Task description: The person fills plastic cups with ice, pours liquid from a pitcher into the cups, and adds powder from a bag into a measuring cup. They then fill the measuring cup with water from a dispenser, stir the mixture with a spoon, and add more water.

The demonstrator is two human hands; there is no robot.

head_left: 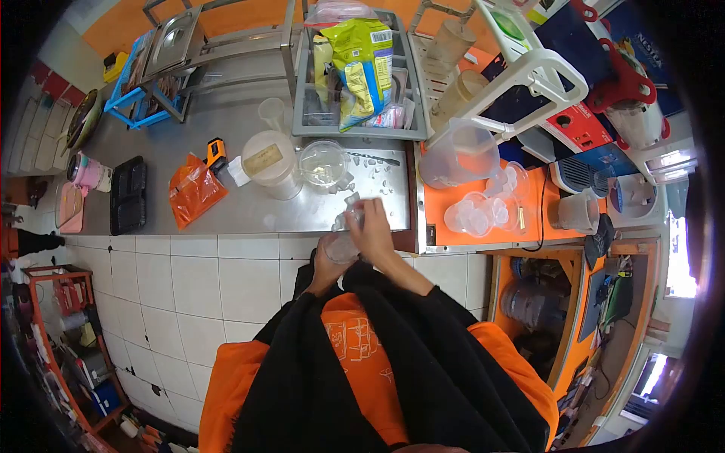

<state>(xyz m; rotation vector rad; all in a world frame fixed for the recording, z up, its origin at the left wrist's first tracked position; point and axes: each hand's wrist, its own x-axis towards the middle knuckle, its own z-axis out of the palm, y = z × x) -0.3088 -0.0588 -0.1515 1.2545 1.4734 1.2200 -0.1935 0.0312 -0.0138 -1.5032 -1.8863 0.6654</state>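
Note:
My left hand [326, 266] grips a clear plastic cup [340, 246] from below, just in front of the steel counter's [189, 143] front edge. My right hand [371, 226] is closed above the cup's mouth around small clear ice pieces [352, 209]. More ice cubes [374, 172] lie scattered on the counter behind my hands, beside a clear round container [322, 162]. A white lidded tub [269, 162] stands to the left of that container.
An orange plastic bag [192, 192] and a black tray [128, 195] lie to the left. A grey crate [355, 124] holds a yellow snack bag [362, 60]. A clear jug [462, 155] and plastic cups [483, 211] stand on the orange counter to the right.

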